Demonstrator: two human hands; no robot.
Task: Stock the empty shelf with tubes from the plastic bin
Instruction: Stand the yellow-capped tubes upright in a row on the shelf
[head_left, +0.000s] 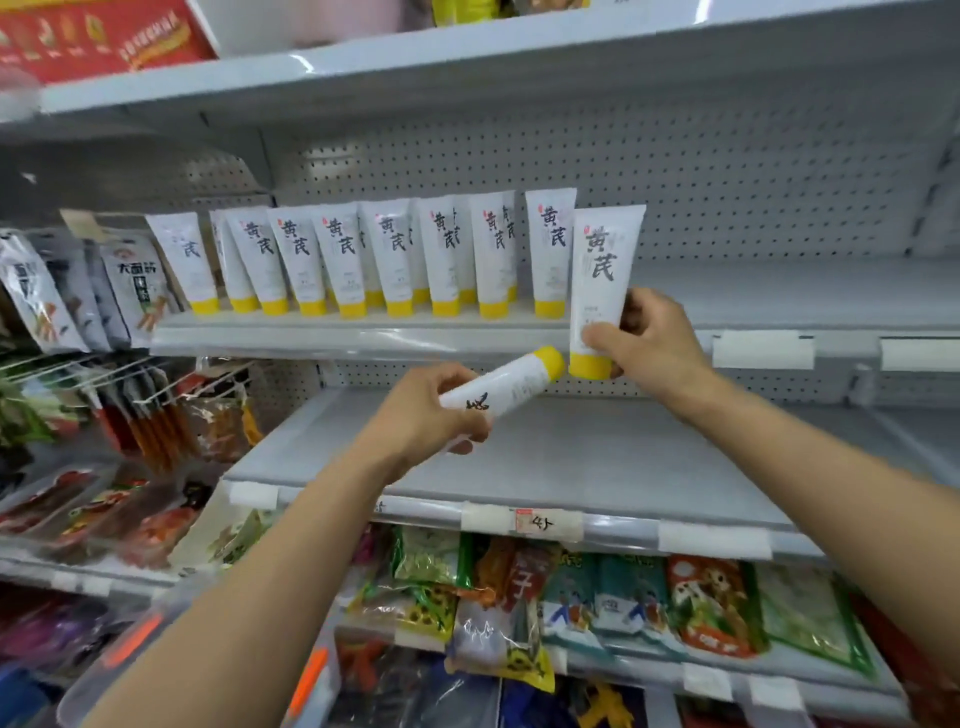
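1. White plastic with yellow caps: a row of tubes (363, 260) stands cap-down along the left part of a grey shelf (363, 339), in front of a pegboard (727, 182) back panel.
2. The right hand (649, 343) holds an upright tube (602, 275) cap-down at the right end of that row. Its fingers and thumb are curled round the tube's lower half. The yellow cap hangs in front of the shelf's front edge; whether it touches the edge cannot be told.
3. The left hand (431, 410) grips a second tube (506, 384) round its flat end. This tube is tilted, and its cap points up and to the right, just beside the cap of the upright tube.
4. Both hands reach out above a lower shelf (571, 457), whose front rail carries paper price labels (522, 522).
5. Bright snack packets (571, 597) fill the level beneath, and a clear plastic bin (130, 647) with orange clips shows at the bottom left.
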